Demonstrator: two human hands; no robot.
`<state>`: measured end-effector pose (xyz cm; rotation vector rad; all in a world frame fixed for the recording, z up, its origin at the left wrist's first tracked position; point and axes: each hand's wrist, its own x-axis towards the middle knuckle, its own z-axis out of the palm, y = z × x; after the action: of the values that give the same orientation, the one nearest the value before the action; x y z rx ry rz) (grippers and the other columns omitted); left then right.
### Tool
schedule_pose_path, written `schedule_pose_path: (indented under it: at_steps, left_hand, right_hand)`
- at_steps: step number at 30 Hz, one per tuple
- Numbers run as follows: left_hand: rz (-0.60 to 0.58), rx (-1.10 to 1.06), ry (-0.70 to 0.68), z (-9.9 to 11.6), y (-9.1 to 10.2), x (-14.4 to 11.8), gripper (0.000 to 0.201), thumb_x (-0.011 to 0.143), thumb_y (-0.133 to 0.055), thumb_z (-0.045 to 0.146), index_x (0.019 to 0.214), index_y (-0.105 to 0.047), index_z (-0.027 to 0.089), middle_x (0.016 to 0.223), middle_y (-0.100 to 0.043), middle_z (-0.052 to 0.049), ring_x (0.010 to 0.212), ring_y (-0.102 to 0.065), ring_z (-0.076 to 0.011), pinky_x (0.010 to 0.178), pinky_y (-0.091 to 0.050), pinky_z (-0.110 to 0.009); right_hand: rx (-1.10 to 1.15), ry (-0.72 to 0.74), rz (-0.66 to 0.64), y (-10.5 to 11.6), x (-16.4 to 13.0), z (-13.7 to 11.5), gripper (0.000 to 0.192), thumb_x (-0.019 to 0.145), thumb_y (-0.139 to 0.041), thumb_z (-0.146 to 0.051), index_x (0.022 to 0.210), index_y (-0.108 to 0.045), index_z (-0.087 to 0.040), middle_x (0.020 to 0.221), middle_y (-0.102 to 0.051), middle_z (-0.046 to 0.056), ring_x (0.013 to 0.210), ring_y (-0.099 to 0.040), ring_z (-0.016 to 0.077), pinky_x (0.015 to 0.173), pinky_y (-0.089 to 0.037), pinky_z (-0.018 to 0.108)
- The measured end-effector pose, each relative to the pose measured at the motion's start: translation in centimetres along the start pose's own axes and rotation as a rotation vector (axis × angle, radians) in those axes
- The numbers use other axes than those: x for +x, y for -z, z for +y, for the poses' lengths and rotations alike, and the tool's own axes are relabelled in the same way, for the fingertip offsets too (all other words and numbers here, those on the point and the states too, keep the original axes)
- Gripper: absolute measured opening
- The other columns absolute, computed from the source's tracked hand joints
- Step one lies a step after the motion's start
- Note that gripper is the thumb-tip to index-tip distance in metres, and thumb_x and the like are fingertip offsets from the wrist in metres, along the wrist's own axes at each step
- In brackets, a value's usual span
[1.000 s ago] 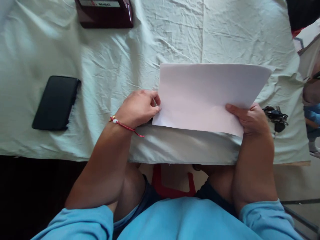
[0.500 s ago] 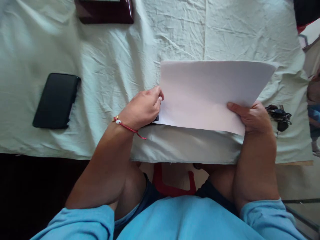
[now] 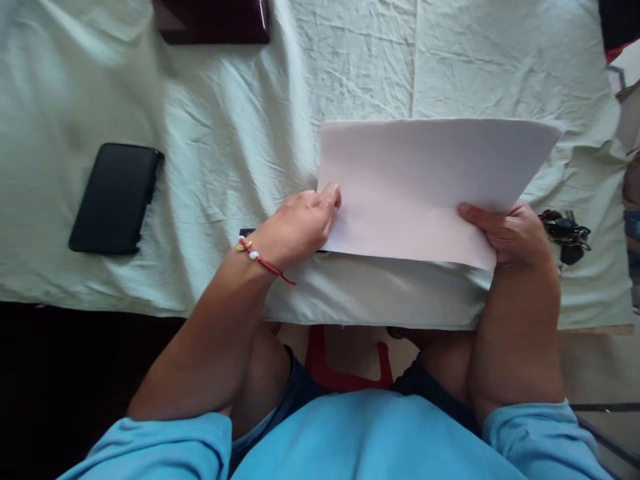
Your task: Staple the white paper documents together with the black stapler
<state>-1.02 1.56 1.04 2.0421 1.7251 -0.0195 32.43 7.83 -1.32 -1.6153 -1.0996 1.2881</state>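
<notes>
A sheet of white paper [image 3: 400, 180], or a thin stack of it, lies over the cloth with its right side lifted and curved. My right hand [image 3: 515, 233] grips its lower right edge, thumb on top and the other fingers hidden underneath. At the left edge my left hand [image 3: 305, 223] is closed with its curled fingertips on the paper, further in than the edge. A dark flat object [image 3: 246, 233] shows partly from beneath my left wrist and hand; its kind is hidden. A red string bracelet [image 3: 265, 265] circles that wrist.
A black phone [image 3: 115, 200] lies to the left on the pale green tablecloth [image 3: 215, 167]. Far left stands a glossy dark red box [image 3: 215, 23], cut by the frame. A bunch of keys [image 3: 567, 233] is right of my right hand. A red stool [image 3: 345, 380] shows below the table edge.
My left hand has shifted slightly right, its fingers now further over the paper, and more of the dark object shows by the wrist. My right hand still holds its edge.
</notes>
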Motion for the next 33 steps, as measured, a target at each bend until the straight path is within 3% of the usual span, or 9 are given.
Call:
schedule_pose_path:
  at_steps: [6, 9, 12, 17, 22, 25, 28, 31, 33]
  left_hand:
    - [0.108, 0.132, -0.109, 0.0, -1.6, 0.1, 0.04, 0.101, -0.041, 0.003, 0.128, -0.069, 0.009, 0.098, -0.073, -0.017, 0.099, -0.067, -0.0302, 0.095, -0.056, -0.041]
    - [0.093, 0.11, -0.044, 0.1, -1.7, 0.3, 0.036, 0.106, -0.04, 0.008, 0.126, -0.071, 0.008, 0.097, -0.073, -0.017, 0.098, -0.07, -0.0311, 0.095, -0.057, -0.043]
    - [0.165, 0.005, 0.026, -0.2, -1.3, 0.4, 0.035, 0.107, -0.044, 0.013, 0.128, -0.071, 0.011, 0.107, -0.076, -0.018, 0.102, -0.073, -0.0318, 0.095, -0.057, -0.044]
    - [0.264, -0.109, 0.126, -1.8, -0.1, 0.1, 0.016, 0.1, -0.061, 0.016, 0.109, -0.074, 0.018, 0.098, -0.074, -0.011, 0.104, -0.071, -0.0311, 0.098, -0.055, -0.045]
    - [0.531, -0.153, 0.115, -2.5, -0.1, -0.1, 0.004, 0.099, -0.067, 0.023, 0.097, -0.07, 0.021, 0.098, -0.072, -0.008, 0.114, -0.067, -0.0316, 0.112, -0.051, -0.052]
    - [0.664, -0.4, 0.005, -2.2, -0.8, -0.2, 0.025, 0.105, -0.066, 0.047, 0.106, -0.07, 0.022, 0.108, -0.075, -0.008, 0.113, -0.07, -0.0291, 0.107, -0.055, -0.047]
    - [0.626, -0.707, -0.087, -1.9, -1.4, -0.2, 0.061, 0.099, -0.067, 0.074, 0.133, -0.065, 0.023, 0.124, -0.076, -0.012, 0.113, -0.074, -0.0275, 0.097, -0.06, -0.041]
    - [0.584, -0.839, -0.062, -2.0, -1.4, 0.0, 0.081, 0.091, -0.078, 0.075, 0.149, -0.055, 0.025, 0.134, -0.074, -0.016, 0.117, -0.075, -0.0279, 0.092, -0.062, -0.038]
    - [0.526, -0.805, -0.019, -1.9, -1.2, 0.0, 0.07, 0.097, -0.077, 0.066, 0.15, -0.056, 0.027, 0.134, -0.075, -0.015, 0.118, -0.074, -0.0268, 0.092, -0.063, -0.036]
  right_hand:
    - [-0.001, 0.0, -0.003, 0.0, 0.0, -0.2, 0.07, 0.049, -0.108, -0.039, 0.105, -0.077, -0.01, 0.11, -0.078, 0.013, 0.083, -0.07, 0.017, 0.074, -0.062, 0.031]
    - [-0.004, 0.001, -0.007, 0.1, 0.1, -0.2, 0.072, 0.049, -0.109, -0.041, 0.106, -0.077, -0.01, 0.11, -0.078, 0.012, 0.084, -0.07, 0.017, 0.074, -0.062, 0.031]
    - [-0.017, 0.02, 0.014, 0.5, 0.2, -0.2, 0.072, 0.049, -0.109, -0.039, 0.107, -0.077, -0.011, 0.109, -0.078, 0.011, 0.083, -0.069, 0.0151, 0.072, -0.06, 0.027]
    - [-0.028, 0.057, 0.053, 1.5, 0.2, -0.6, 0.065, 0.051, -0.107, -0.035, 0.103, -0.078, -0.011, 0.112, -0.078, 0.01, 0.085, -0.069, 0.0139, 0.073, -0.06, 0.025]
    - [-0.022, 0.058, 0.135, 2.3, -0.5, -1.5, 0.066, 0.046, -0.106, -0.03, 0.104, -0.078, -0.012, 0.112, -0.078, 0.01, 0.083, -0.069, 0.0154, 0.071, -0.06, 0.028]
    - [0.01, 0.05, 0.187, 2.6, -0.8, -1.8, 0.068, 0.043, -0.106, -0.027, 0.102, -0.077, -0.013, 0.11, -0.078, 0.009, 0.081, -0.068, 0.0156, 0.071, -0.061, 0.029]
    - [0.063, 0.07, 0.212, 2.7, -0.8, -1.9, 0.068, 0.041, -0.106, -0.026, 0.102, -0.077, -0.012, 0.11, -0.078, 0.009, 0.086, -0.07, 0.0175, 0.077, -0.065, 0.033]
    - [0.09, 0.086, 0.223, 2.7, -0.8, -1.7, 0.068, 0.041, -0.106, -0.025, 0.101, -0.076, -0.012, 0.106, -0.077, 0.008, 0.088, -0.071, 0.0199, 0.081, -0.066, 0.037]
    - [0.092, 0.096, 0.217, 2.6, -0.7, -1.6, 0.066, 0.041, -0.106, -0.025, 0.098, -0.075, -0.013, 0.105, -0.077, 0.008, 0.087, -0.071, 0.0206, 0.079, -0.066, 0.038]
